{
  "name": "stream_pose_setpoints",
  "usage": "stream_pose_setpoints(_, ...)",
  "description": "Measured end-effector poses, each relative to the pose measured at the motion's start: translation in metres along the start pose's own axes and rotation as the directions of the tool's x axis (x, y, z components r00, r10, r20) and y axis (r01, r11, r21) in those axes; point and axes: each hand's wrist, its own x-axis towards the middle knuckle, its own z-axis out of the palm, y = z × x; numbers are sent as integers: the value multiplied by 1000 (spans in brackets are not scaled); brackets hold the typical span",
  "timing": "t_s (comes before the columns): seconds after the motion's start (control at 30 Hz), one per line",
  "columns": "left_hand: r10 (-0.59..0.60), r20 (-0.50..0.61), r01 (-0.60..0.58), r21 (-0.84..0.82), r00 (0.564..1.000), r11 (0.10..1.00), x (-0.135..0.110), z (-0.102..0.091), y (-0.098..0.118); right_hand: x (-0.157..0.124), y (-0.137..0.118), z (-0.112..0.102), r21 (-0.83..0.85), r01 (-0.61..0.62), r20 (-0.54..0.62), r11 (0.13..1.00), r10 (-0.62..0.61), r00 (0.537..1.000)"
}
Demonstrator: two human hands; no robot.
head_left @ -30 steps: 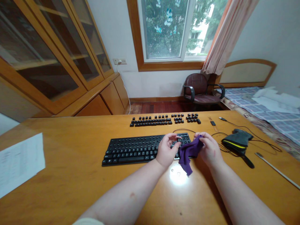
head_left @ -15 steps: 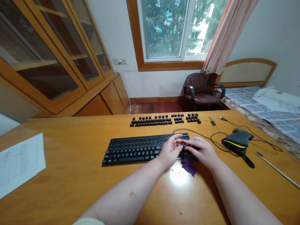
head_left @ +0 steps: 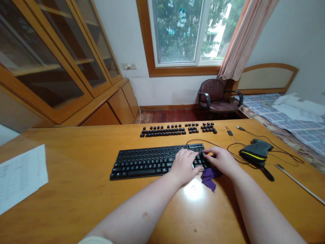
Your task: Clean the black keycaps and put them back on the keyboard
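A black keyboard (head_left: 142, 163) lies on the wooden desk, many of its upper positions showing bare sockets without keycaps. My left hand (head_left: 185, 166) rests palm down over its right part, fingers spread and holding nothing. At the number pad, my right hand (head_left: 223, 162) has thumb and index finger drawn together over a key spot; whether a keycap is between them is too small to tell. A purple cloth (head_left: 209, 179) hangs from under that hand's other fingers and trails onto the desk.
Behind the keyboard, loose black keycaps (head_left: 165, 131) stand in rows. To the right are a cable (head_left: 256, 133), a small black piece (head_left: 230, 133), a grey brush-like tool (head_left: 256, 150) and a white-handled brush (head_left: 299, 184). Paper sheets (head_left: 22, 178) lie at left.
My hands have moved apart from each other. The left has flattened onto the keyboard; the right has shifted slightly right, and the purple cloth has moved with it.
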Motion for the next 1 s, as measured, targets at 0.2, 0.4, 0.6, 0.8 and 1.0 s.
stream_pose_setpoints(0.2, 41, 87, -46, 52, 995, 998, -2, 3, 1, 1, 2, 2, -124, 45, 121, 991, -30, 992)
stream_pose_setpoints(0.4, 31, 105, -38, 70, 994, 997, -2, 3, 0, 2, 3, 2, -141, 32, 153, 989, -10, 988)
stream_pose_setpoints(0.6, 24, 193, -54, 154, 981, 987, -2, 2, 1, 3, 3, 2, -165, 38, 179, 986, -8, 984)
stream_pose_setpoints(0.8, 20, 238, -76, 230, 971, 970, -2, 2, 0, 2, 1, 1, -187, 23, 195, 982, 14, 981)
stream_pose_setpoints(1.0, 24, 237, -82, 238, 971, 968, -3, 6, -2, 2, 1, 3, -199, -43, 141, 979, 72, 987)
